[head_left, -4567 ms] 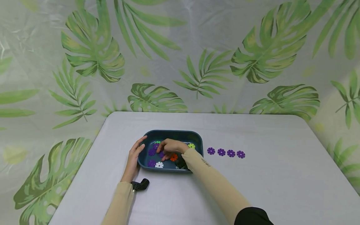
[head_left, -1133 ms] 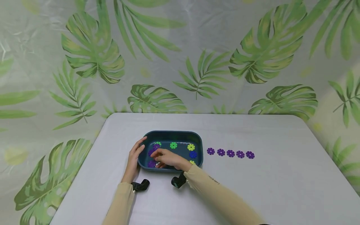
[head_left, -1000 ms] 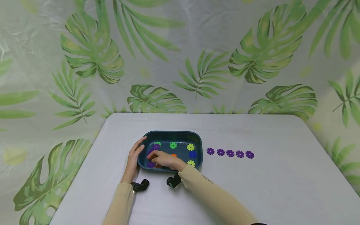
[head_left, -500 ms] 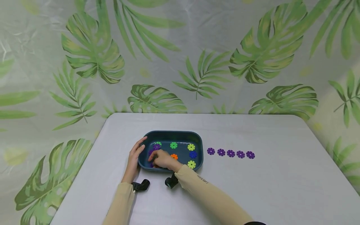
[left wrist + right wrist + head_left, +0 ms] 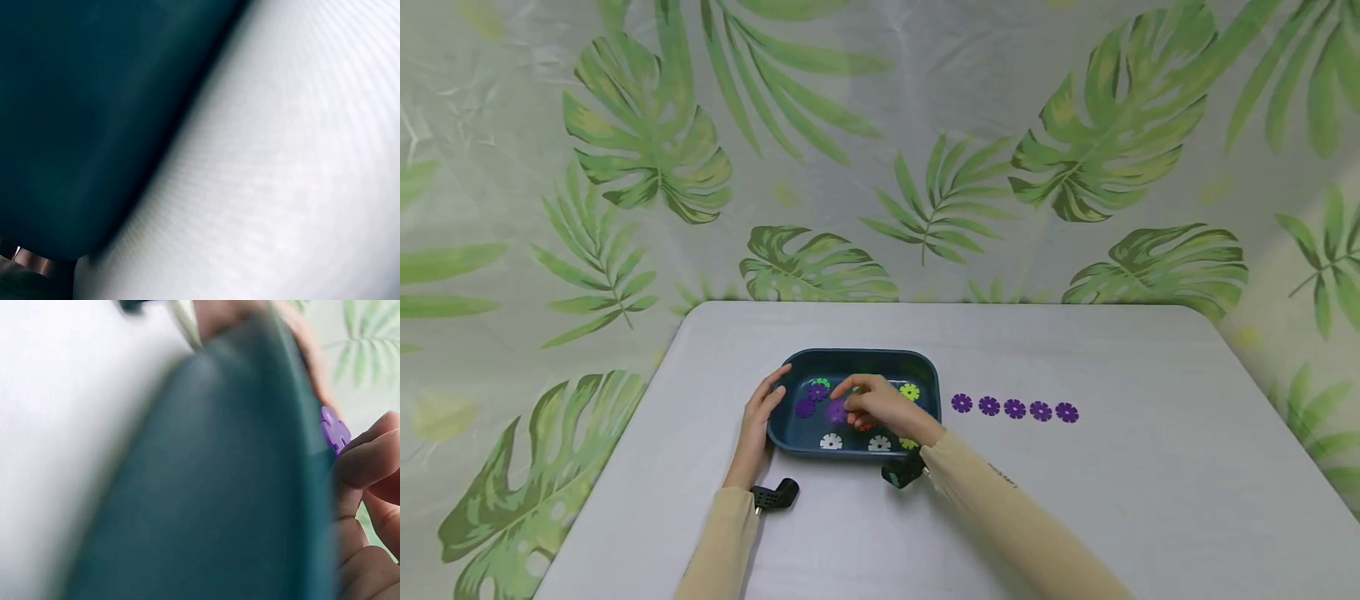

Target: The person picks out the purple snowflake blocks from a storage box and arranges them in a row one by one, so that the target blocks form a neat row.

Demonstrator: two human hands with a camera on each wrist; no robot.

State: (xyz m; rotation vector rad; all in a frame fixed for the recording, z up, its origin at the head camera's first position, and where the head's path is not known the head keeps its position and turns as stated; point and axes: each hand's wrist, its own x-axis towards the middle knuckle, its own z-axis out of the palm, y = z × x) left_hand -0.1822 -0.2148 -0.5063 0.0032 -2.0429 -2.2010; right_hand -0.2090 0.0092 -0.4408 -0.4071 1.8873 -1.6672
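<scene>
My right hand (image 5: 883, 404) is over the dark teal tray (image 5: 865, 356), pinching a purple notched disc (image 5: 837, 411). In the right wrist view the purple disc (image 5: 335, 430) is held at the fingertips of the right hand (image 5: 375, 500), beyond the blurred tray wall (image 5: 206, 469). My left hand (image 5: 756, 429) rests on the tray's left end, fingers along the rim. The left wrist view shows mostly the tray's side (image 5: 94, 112). Inside the tray lie two purple discs at the left, white discs (image 5: 831, 442) near the front, and yellow-green ones (image 5: 909, 392) at the right.
Several purple discs (image 5: 1015, 409) lie in a row on the white table (image 5: 1120, 467), right of the tray. A leaf-patterned sheet (image 5: 940, 167) hangs behind the table. Black wrist devices (image 5: 777, 494) are on both arms.
My right hand has risen and moved right from the tray's front left corner, with a purple disc in its fingers. The row had four discs in the oldest frame and has grown at its right end.
</scene>
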